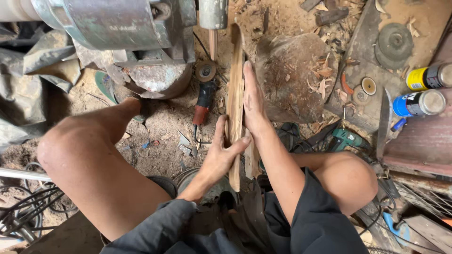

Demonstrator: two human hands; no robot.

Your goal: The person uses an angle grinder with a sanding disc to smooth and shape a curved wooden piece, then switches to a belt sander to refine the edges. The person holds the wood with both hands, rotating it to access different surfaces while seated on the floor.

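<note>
Seated person, knees apart, seen from above over a dirt floor (160, 155) littered with sawdust and wood chips.

Wooden slat (235, 99): long, thin, pale brown, held on edge and running straight away from the body, between the two hands. Its near end sits low between the thighs; its far end reaches toward the base of a grey metal machine (117, 23).

Left hand (221, 153): grips the near part of the slat from the left. Fingers curled around the wood, thumb lying across to the right side and touching the other hand's heel.

Right hand (253, 101): flat against the right face of the slat. Fingers straight, pressed together, pointing away from the body along the wood; palm in full contact.

Around the hands:
- Angle grinder (203, 96) with red-and-black body lies on the floor just left of the slat, disc end pointing away.
- Large rounded block of brown wood (294, 77), rough and scooped, just right of the right hand, with shavings on it.
- Teal power drill (347, 138) on the floor near the right knee.
- Two spray cans on the far right, one with a yellow band (428, 77), one blue (416, 103), lying on their sides, near each other.
- Grinding discs (395, 42) on a brown board at upper right.
- Tangle of black cables (28, 207) at lower left, well apart from the hands.
</note>
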